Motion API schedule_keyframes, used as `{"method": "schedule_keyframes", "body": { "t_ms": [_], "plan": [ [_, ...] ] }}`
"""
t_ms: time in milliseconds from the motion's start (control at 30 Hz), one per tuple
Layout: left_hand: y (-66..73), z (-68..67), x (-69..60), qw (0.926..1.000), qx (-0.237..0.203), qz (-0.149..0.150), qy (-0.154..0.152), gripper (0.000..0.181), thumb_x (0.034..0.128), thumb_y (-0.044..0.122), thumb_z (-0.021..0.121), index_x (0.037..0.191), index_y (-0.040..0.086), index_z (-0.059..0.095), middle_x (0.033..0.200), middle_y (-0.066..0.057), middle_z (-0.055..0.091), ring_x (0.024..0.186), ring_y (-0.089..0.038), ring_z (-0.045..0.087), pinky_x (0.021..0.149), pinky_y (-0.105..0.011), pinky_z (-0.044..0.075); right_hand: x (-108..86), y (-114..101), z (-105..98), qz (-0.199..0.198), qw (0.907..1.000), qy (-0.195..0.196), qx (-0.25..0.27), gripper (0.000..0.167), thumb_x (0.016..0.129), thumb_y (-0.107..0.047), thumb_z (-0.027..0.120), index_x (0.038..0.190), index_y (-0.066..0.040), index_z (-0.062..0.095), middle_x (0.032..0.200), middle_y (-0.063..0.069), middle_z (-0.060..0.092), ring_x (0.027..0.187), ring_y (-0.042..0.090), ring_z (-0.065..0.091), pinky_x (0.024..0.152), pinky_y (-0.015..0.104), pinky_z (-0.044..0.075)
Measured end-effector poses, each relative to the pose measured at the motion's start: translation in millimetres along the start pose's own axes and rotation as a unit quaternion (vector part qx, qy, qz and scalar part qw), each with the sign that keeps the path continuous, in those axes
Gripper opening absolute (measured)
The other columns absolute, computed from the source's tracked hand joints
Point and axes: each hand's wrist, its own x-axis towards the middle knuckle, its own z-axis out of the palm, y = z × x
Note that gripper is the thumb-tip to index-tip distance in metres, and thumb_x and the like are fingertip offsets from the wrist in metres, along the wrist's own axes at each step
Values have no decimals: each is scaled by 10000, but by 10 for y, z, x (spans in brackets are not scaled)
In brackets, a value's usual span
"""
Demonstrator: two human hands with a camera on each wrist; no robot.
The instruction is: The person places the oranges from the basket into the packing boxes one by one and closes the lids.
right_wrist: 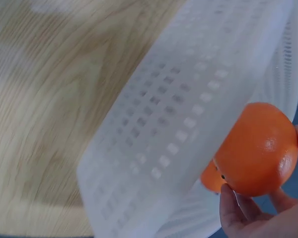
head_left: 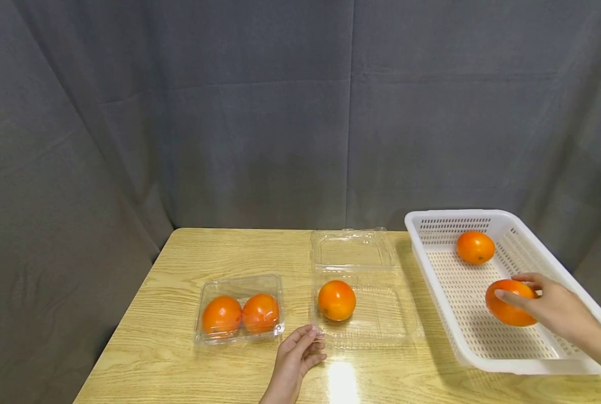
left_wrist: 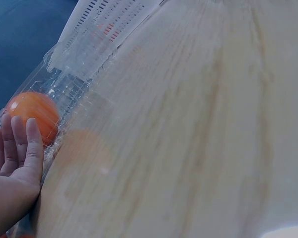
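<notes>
An orange fruit (head_left: 510,303) is gripped by my right hand (head_left: 558,308) over the white basket; the right wrist view shows fingers and thumb around the fruit (right_wrist: 258,148). My left hand (head_left: 292,362) pinches the near left corner of an unlidded clear plastic container (head_left: 381,314), whose lid (head_left: 353,248) lies folded back behind it. One orange fruit (head_left: 337,301) sits in that container's left half. In the left wrist view the left hand (left_wrist: 17,163) is beside this fruit (left_wrist: 35,115).
The white perforated basket (head_left: 459,356) stands on the right of the wooden table (head_left: 179,314), with another orange fruit (head_left: 475,247) towards its back. Left of the unlidded container, a closed clear container (head_left: 241,284) holds two orange fruits. A grey curtain (head_left: 260,140) hangs behind.
</notes>
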Motion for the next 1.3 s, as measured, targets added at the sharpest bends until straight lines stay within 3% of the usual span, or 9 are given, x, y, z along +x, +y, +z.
{"method": "schedule_keyframes", "body": {
  "t_ms": [233,333,500,633,767,900,1000,1167,1300],
  "plan": [
    [-7,-5,10,10000,-19,-47,51,290,1008,217,596,1201,1,575,1010,-20,653,881,-114,617,806,-266,575,-35,-220,32,315,9943,31,1018,752,969,-460,597,1394,126,391,1349,434,401,1138,587,438,811,602,461],
    [-7,-6,13,10000,-20,-55,57,290,1008,216,596,1200,0,573,1010,-22,654,880,-114,618,805,-267,575,-37,-326,39,305,9918,122,1235,739,973,-436,599,1413,116,379,1367,426,388,1156,582,443,779,464,505],
    [0,-6,10,10000,-48,-60,27,289,1004,225,603,1194,8,578,1013,-25,656,880,-112,621,806,-267,575,-29,-515,80,189,9886,392,1441,695,964,-383,634,1411,96,402,1359,391,429,1114,513,508,669,257,446],
    [2,-6,8,10000,-60,-20,-22,284,1001,227,608,1183,10,583,1020,-33,658,880,-111,622,805,-264,575,-25,-692,129,70,9853,581,1604,674,951,-357,662,1408,77,421,1357,352,451,981,185,590,648,238,452],
    [-1,-9,5,9999,-49,43,-90,284,1002,218,603,1185,3,576,1036,-46,656,885,-111,620,809,-261,574,-31,-891,191,15,9801,579,1899,649,947,-330,676,1416,48,435,1378,307,450,859,-89,470,654,195,451],
    [-3,-9,4,9999,-57,57,-89,290,1004,214,600,1191,-5,568,1033,-46,654,883,-112,620,807,-261,575,-53,-1127,265,51,9773,333,2093,663,948,-349,673,1443,16,425,1405,287,439,1034,181,580,712,243,453],
    [-1,-5,7,10000,-76,14,-48,296,1003,211,601,1197,-9,565,1022,-42,654,877,-109,621,805,-263,576,-70,-1282,320,62,9748,179,2224,667,944,-354,677,1449,1,425,1421,271,429,1148,371,523,740,265,465],
    [9,0,5,10000,-66,-55,-8,309,1007,210,596,1215,-15,557,1015,-37,651,871,-105,620,803,-264,577,-67,-1475,415,130,9648,1,2627,661,941,-329,686,1460,-15,422,1436,223,435,1116,284,541,787,241,476],
    [11,-1,5,10000,-58,-48,3,318,1007,210,597,1219,-21,549,1013,-35,651,870,-105,618,801,-260,576,-33,-1603,499,370,9476,-254,3164,675,949,-299,677,1487,-18,381,1457,226,409,1137,265,525,893,298,447]
  ]
}}
